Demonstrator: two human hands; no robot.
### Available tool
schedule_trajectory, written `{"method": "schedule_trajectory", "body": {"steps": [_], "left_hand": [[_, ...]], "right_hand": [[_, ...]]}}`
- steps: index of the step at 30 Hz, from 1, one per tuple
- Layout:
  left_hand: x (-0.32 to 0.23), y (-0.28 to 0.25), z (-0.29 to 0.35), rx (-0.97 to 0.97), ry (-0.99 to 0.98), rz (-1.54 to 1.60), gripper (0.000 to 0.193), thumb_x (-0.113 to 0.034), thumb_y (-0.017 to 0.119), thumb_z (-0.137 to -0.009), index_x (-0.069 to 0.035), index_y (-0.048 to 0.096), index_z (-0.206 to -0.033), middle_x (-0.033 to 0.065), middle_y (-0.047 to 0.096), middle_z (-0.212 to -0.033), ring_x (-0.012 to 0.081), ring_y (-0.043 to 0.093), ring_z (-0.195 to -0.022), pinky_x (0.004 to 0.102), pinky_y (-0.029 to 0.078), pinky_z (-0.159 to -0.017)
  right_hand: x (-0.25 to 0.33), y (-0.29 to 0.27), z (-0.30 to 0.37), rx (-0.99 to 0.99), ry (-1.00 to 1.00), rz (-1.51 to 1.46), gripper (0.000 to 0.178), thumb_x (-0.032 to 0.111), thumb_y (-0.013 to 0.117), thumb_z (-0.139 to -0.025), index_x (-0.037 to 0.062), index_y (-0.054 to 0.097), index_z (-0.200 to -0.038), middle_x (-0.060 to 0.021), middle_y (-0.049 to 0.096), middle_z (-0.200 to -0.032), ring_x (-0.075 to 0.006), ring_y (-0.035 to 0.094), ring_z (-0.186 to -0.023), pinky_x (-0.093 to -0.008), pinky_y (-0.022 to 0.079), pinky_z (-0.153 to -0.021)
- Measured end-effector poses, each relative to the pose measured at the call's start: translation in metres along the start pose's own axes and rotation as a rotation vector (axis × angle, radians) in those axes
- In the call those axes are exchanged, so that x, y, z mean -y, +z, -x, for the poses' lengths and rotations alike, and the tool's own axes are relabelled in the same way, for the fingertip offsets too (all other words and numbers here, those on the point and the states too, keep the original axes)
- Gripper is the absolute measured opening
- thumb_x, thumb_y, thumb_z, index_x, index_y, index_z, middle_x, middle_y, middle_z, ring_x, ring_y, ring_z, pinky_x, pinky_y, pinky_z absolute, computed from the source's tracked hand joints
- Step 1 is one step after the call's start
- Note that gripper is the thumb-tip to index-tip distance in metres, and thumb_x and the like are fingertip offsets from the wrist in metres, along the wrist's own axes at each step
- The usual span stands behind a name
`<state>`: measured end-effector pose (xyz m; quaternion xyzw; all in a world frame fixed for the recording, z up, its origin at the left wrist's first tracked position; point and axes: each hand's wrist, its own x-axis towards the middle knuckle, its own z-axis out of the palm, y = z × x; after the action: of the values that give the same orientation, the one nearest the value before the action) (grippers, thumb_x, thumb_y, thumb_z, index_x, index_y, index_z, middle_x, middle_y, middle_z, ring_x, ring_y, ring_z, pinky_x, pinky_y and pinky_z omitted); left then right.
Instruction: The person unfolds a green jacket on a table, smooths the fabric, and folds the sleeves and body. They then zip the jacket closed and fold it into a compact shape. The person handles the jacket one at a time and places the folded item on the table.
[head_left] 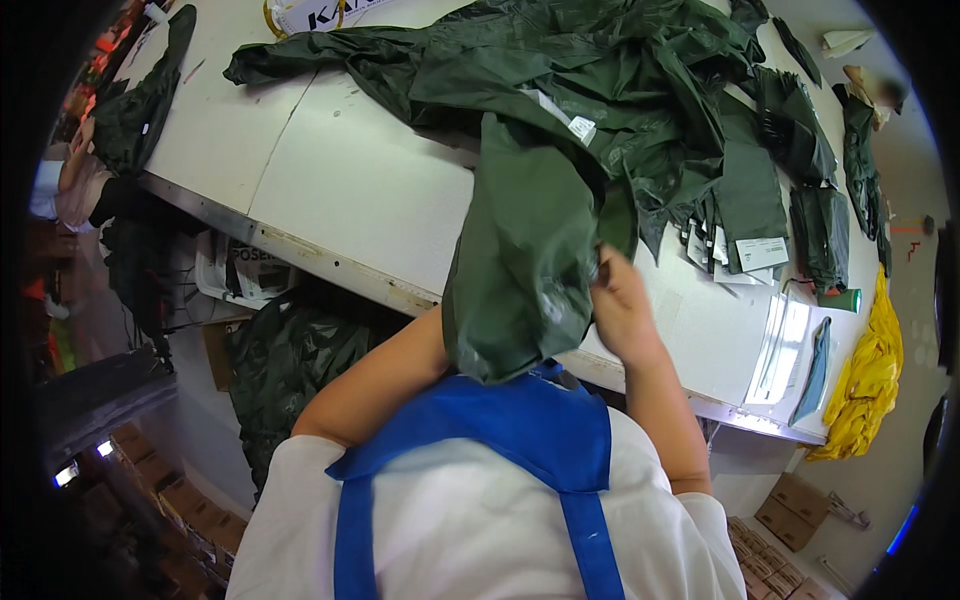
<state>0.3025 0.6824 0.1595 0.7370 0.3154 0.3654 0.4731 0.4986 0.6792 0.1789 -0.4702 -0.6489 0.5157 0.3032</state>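
Note:
A dark green waterproof garment (525, 235), its fabric smooth and slightly shiny, hangs over the near table edge in front of my chest. My right hand (622, 308) pinches the right edge of this hanging part, fingers closed. Under the same fabric goes my left forearm (380, 375); the cloth hides my left hand, so its fingers do not show. The rest of the green cloth spreads in a crumpled heap (590, 70) over the far side of the table, with a small white label (581, 128) on it.
Folded green garments with white tags (762, 253) lie at the right of the white table (360, 190). A yellow garment (868, 370) hangs off the right end. Green cloth (290, 350) bulges below the table. Another person's hand (82, 135) is at the far left.

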Motion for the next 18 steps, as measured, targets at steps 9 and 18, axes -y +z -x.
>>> {"method": "schedule_trajectory", "body": {"steps": [9, 18], "left_hand": [[0.092, 0.018, 0.052, -0.221, -0.014, -0.257, 0.042, -0.022, 0.062, -0.082, -0.005, 0.054, -0.119, 0.0111, 0.057, -0.116, 0.0236, 0.054, -0.105, 0.0339, 0.043, -0.093], [0.095, 0.036, 0.067, -0.054, -0.440, -0.163, 0.032, -0.023, 0.064, -0.077, -0.002, 0.061, -0.101, 0.0156, 0.062, -0.105, 0.0306, 0.059, -0.098, 0.0395, 0.046, -0.086]], "right_hand": [[-0.082, 0.007, 0.062, -0.168, -0.033, 0.281, 0.030, 0.010, 0.056, -0.086, 0.0043, 0.060, -0.115, -0.0122, 0.064, -0.105, -0.0239, 0.061, -0.092, -0.0301, 0.049, -0.079], [-0.172, -0.043, 0.109, -0.577, 0.243, 0.206, 0.023, -0.009, 0.050, -0.080, 0.0016, 0.062, -0.097, -0.0024, 0.053, -0.067, -0.0084, 0.049, -0.056, -0.0228, 0.040, -0.053]]}}
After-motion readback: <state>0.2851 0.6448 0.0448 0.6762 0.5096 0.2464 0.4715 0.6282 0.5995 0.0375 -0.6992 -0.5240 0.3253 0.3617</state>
